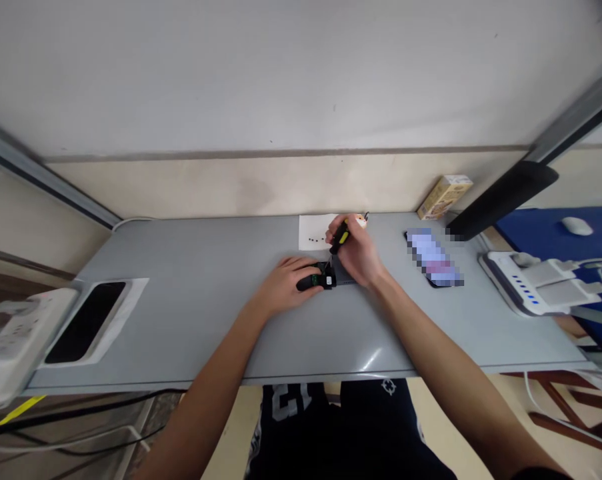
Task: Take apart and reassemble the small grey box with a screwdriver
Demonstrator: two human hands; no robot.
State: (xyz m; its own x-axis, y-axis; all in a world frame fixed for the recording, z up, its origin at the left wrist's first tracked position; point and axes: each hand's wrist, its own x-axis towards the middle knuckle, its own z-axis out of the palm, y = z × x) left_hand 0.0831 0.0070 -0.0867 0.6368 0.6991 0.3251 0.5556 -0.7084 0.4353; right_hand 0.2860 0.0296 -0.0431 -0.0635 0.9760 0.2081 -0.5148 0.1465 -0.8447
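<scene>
My left hand [283, 285] is closed around a small black device [308, 281] that lies on the grey desk and shows green parts inside, like a circuit board. Its exact kind is hard to make out. A screwdriver [339, 237] with a black and yellow handle is gripped in my right hand [358, 252], tilted, its shaft pointing down at the device's right end. Beneath the right hand, a dark flat piece [345, 272] is partly hidden. Just behind the hands lies a white sheet of paper [308, 225] with several tiny dark screws on it.
A phone [433, 257] with a lit screen lies to the right, near a small yellow box [443, 197] and a black upright panel [503, 200]. A power strip [511, 283] with plugged chargers sits at the right edge. On the left are a dark phone [87, 323] and another white strip [28, 333].
</scene>
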